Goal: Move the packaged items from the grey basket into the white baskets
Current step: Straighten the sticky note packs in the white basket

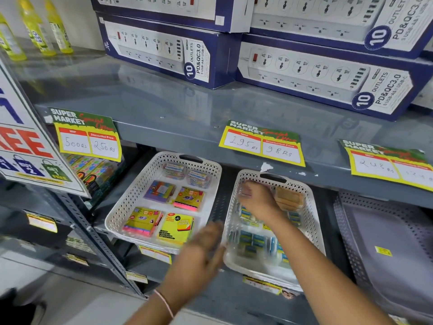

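Placing step: right hand (256,200) deep in right white basket (314,221), grip unclear; left hand (201,247) blurred, released. Next: reach grey basket (384,242).

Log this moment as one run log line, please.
right hand: inside right white basket, far end | left hand: blurred, between white baskets | left white basket: six packs | grey basket: looks empty

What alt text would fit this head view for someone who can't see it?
A person's right hand reaches into a white basket of small packets on a shop shelf, while the blurred left hand hovers at its near-left rim. A second white basket of sticky notes sits left, a grey basket right.
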`<state>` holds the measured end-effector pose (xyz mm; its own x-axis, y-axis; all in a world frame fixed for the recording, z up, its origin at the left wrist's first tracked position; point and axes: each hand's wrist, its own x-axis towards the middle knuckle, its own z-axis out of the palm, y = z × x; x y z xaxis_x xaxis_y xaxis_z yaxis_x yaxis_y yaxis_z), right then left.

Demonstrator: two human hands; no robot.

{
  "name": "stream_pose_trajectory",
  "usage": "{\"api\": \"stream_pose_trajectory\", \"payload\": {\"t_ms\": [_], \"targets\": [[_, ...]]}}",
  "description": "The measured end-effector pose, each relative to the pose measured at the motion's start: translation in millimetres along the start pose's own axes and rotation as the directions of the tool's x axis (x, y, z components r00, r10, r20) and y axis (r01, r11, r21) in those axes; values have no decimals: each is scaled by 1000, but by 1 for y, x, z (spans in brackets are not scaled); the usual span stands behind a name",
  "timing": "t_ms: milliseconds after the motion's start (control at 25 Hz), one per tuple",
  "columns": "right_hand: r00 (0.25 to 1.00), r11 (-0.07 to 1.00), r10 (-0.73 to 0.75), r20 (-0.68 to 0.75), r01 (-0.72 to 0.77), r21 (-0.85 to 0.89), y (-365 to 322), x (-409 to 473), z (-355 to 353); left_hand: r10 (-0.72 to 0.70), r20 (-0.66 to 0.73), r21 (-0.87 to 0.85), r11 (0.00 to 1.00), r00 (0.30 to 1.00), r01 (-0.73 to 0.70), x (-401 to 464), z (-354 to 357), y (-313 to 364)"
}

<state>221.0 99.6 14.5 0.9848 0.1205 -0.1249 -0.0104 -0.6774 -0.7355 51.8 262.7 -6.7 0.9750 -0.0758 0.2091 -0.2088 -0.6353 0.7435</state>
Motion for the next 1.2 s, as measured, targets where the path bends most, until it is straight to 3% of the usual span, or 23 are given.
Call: {"api": "stream_pose_trajectory", "payload": {"t_ms": [40,80,120,160,240,320,520,720,800,880,960,1080,1200], "targets": [[999,964,46,-15,-40,263,-18,-12,7,-111,-121,-53,993,986,106,9,-28,0],[993,854,87,83,-117,508,-36,-26,16,-238,-191,-96,970,952,223,21,-53,-9],[968,703,87,237,-228,673,-51,-41,26,-376,-204,-145,925,904,352,34,-74,-19],[921,578,87,381,-358,734,-66,-54,38,-512,-163,-194,855,843,482,49,-91,-36],[818,414,112,564,-554,722,-84,-67,56,-675,-16,-243,719,738,652,73,-106,-73],[753,304,147,642,-652,695,-92,-68,75,-710,66,-245,670,701,701,85,-104,-102],[684,284,261,681,-729,623,-89,-59,102,-688,212,-115,688,694,717,86,-88,-104],[626,247,285,725,-779,576,-89,-60,112,-706,266,-106,655,656,748,89,-83,-120],[635,259,283,719,-772,580,-92,-60,111,-653,258,11,739,712,674,87,-83,-119],[687,324,276,672,-725,608,-99,-65,101,-458,160,282,870,875,404,86,-84,-121],[720,368,297,627,-693,620,-106,-70,90,-229,230,366,921,946,134,88,-85,-121],[703,379,364,611,-711,592,-108,-69,86,-165,567,418,902,807,-109,96,-76,-124],[642,307,345,685,-767,564,-101,-59,101,-203,626,552,797,753,-244,100,-60,-121]]}}
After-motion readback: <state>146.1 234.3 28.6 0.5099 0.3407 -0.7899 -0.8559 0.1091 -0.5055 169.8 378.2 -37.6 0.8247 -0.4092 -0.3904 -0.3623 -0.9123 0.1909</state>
